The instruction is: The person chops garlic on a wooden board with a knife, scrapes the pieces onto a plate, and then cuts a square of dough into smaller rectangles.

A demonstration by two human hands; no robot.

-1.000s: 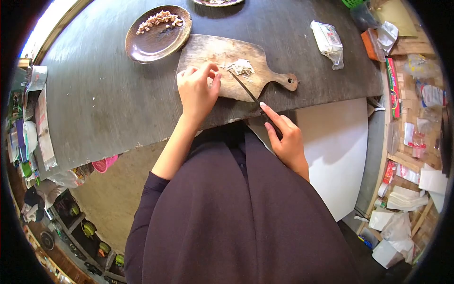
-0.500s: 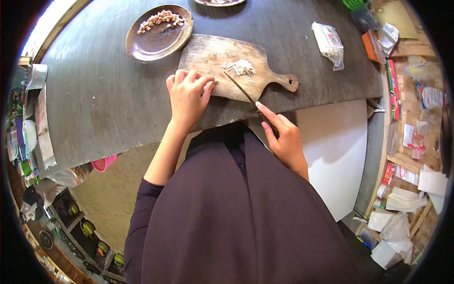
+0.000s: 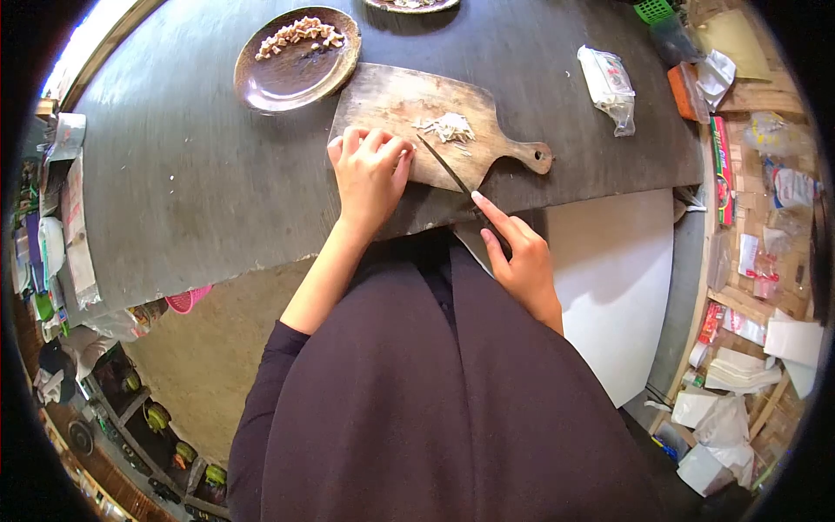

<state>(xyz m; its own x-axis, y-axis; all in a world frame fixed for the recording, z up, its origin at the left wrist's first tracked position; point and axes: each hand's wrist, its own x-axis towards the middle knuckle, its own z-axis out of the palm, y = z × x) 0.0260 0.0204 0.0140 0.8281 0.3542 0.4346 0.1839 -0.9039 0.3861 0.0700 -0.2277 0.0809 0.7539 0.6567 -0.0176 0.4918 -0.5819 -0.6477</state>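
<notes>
A wooden cutting board (image 3: 383, 96) with a handle lies near the table's front edge. On it sits a small heap of pale chopped strips (image 3: 450, 128). My left hand (image 3: 370, 178) rests on the board's lower left part, its fingers curled and pressed together. Whatever is under those fingertips is mostly hidden. My right hand (image 3: 524, 265) grips a knife (image 3: 445, 164) by its dark handle, index finger stretched along the top. The blade slants up and left across the board, its tip close to the strips and just right of my left fingers.
A brown plate (image 3: 274, 91) with small chopped pieces (image 3: 300, 35) stands behind the board at left. Part of another plate (image 3: 413, 5) shows at the far edge. A white plastic package (image 3: 607, 83) lies at right. An orange container (image 3: 683, 91) is beyond it.
My left hand has moved right along the board, nearer the knife blade, and its fingers look more curled. The right hand and knife have hardly moved.
</notes>
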